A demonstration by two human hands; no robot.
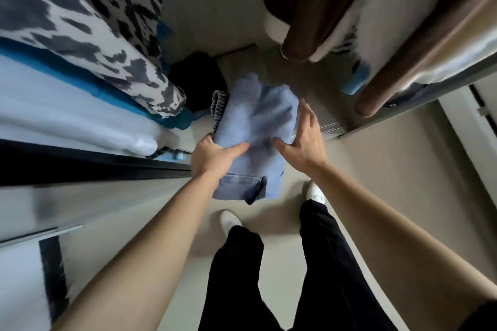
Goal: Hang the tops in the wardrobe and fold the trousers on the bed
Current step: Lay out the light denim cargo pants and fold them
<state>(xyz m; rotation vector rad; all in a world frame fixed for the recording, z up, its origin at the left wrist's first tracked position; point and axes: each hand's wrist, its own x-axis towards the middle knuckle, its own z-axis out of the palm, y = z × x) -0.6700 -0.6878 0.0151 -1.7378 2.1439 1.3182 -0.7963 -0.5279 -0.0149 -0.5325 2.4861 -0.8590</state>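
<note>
A folded pair of light blue jeans [255, 126] hangs in the air in front of me, over the wardrobe's threshold. My left hand [215, 156] grips their left edge, thumb on top and fingers underneath. My right hand [304, 137] lies against the right side with fingers spread and straight. A striped grey knit garment [218, 105] shows just behind the jeans' left edge. The image is blurred by motion.
Hanging tops fill the left: a black-and-white patterned one [88, 27], a teal one [80, 80] and a pale blue one [53, 115]. Brown and white garments [322, 8] hang at right. A dark pile [199, 75] lies on the wardrobe floor [269, 67]. My feet stand on beige flooring [390, 169].
</note>
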